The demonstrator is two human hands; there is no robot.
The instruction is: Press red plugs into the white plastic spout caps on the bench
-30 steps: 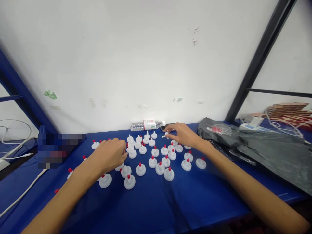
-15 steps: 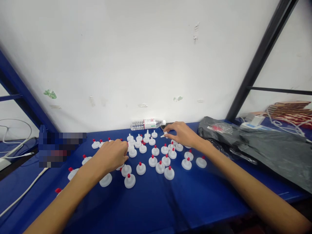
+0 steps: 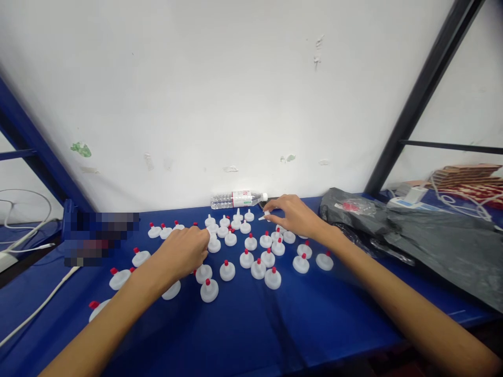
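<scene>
My right hand (image 3: 291,213) pinches a white nozzle cap (image 3: 266,215) between thumb and fingers, its narrow tip pointing left. Its wide base is partly hidden by the fingers. Closed and knuckles up, my left hand (image 3: 189,250) is low over the caps at centre left; whatever its fingers hold is hidden. Around both hands stand several round white caps with red tips, such as a red-tipped cap (image 3: 227,271) at the middle. Several white caps without red tips, among them a plain nozzle cap (image 3: 245,226), are grouped behind and between the hands.
A clear plastic bottle (image 3: 238,199) lies on its side against the wall. On the right of the blue table (image 3: 243,335) lies a dark grey plastic bag (image 3: 416,241). A white cable (image 3: 43,309) crosses the left side, and a dark post (image 3: 416,104) rises at right.
My left hand has shifted slightly right, and more red-tipped caps show beside its forearm. The right hand keeps its pinch on the nozzle cap in nearly the same place.
</scene>
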